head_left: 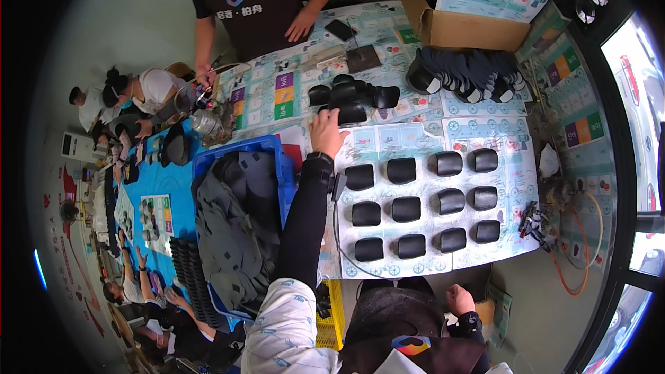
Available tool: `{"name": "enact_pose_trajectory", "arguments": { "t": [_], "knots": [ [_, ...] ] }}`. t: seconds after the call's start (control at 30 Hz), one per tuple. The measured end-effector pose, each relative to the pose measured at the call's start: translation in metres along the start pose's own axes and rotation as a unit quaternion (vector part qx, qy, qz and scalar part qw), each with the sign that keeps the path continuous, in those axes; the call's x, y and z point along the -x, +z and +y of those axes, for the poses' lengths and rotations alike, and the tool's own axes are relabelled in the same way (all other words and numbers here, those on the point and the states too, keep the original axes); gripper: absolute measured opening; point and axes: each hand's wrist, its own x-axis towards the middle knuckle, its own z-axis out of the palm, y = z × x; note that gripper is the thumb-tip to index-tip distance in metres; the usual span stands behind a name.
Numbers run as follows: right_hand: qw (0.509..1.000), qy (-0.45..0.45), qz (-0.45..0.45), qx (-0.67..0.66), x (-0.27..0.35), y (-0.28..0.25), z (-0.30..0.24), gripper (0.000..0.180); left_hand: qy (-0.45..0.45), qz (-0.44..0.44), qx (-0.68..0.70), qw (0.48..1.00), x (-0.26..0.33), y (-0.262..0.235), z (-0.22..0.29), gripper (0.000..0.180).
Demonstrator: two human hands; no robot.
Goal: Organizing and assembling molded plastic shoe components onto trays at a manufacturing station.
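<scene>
My left hand (327,133) reaches over the table to a small heap of black curved pads (357,97). Its fingertips are at the left edge of the nearest pad, with the thumb spread apart below it. Whether they press on the pad is hard to see. Closer to me, several more black curved pads (406,209) lie spaced out in three rows on the patterned tabletop (429,270). Down by my apron, off the table's near edge, my right hand (460,300) is curled closed, and nothing shows in it.
A blue crate (277,166) of dark grey fabric pieces stands left, with a yellow basket (332,318) below. Stacked dark pieces (471,73) and a cardboard box (471,28) are far right. A co-worker (256,14) stands opposite. A cable (337,228) hangs by my left forearm.
</scene>
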Motion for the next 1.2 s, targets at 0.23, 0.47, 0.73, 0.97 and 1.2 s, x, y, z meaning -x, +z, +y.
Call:
{"name": "enact_pose_trajectory", "arguments": {
  "t": [0.23, 0.47, 0.73, 0.97, 1.2],
  "knots": [
    [0.996, 0.085, 0.015, -0.034, 0.018, 0.001, -0.037, 0.02, 0.168, -0.027, -0.173, 0.97, -0.039, 0.088, -0.013, 0.014],
    [0.994, 0.067, -0.004, -0.081, 0.007, 0.008, -0.042, 0.019, -0.129, 0.026, 0.296, 0.946, 0.024, 0.019, -0.022, 0.028],
    [0.998, -0.022, -0.04, -0.034, -0.027, 0.001, -0.039, 0.021, -0.442, -0.049, 0.611, 0.655, 0.271, -0.087, -0.009, 0.041],
    [0.995, -0.096, -0.037, 0.01, -0.031, -0.014, -0.033, 0.022, -0.542, 0.113, 0.511, 0.658, 0.346, 0.014, -0.068, 0.059],
    [0.993, -0.094, -0.041, 0.062, -0.026, -0.007, -0.007, 0.023, -0.592, 0.188, 0.476, 0.622, 0.328, 0.041, -0.035, 0.067]
  ]
}}
